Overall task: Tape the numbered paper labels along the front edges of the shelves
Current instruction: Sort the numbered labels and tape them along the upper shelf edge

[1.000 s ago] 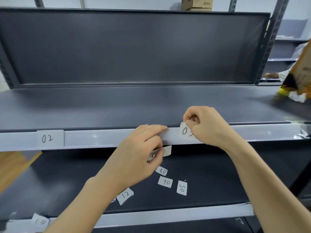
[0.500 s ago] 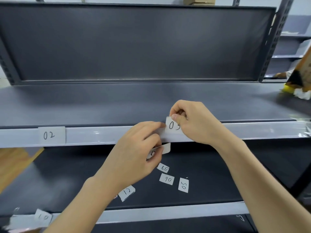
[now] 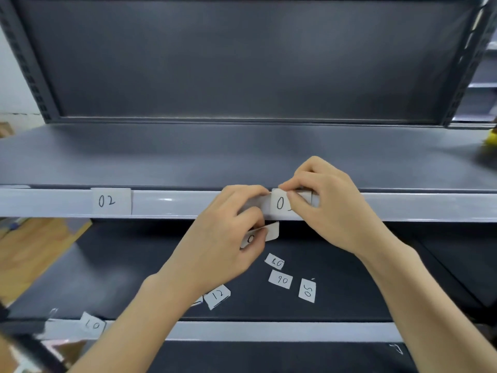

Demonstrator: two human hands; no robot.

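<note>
A white paper label reading "0…" (image 3: 279, 204) lies against the pale front edge of the upper shelf (image 3: 166, 204). My right hand (image 3: 330, 208) pinches its right side against the edge. My left hand (image 3: 228, 235) touches the edge just left of that label with its forefinger and holds another label (image 3: 270, 232) between thumb and fingers below. A label "02" (image 3: 110, 201) is stuck on the same edge further left.
Loose labels lie on the dark lower shelf: "80" (image 3: 274, 261), "90" (image 3: 280, 279), "50" (image 3: 307, 290) and "12" (image 3: 217, 296). A label "10" (image 3: 92, 323) sits on the lower shelf's front edge (image 3: 269, 331). A yellow object (image 3: 490, 137) lies at far right.
My right hand has slid the label leftward along the shelf edge until it meets my left forefinger. The left hand has stayed put, still holding the spare label.
</note>
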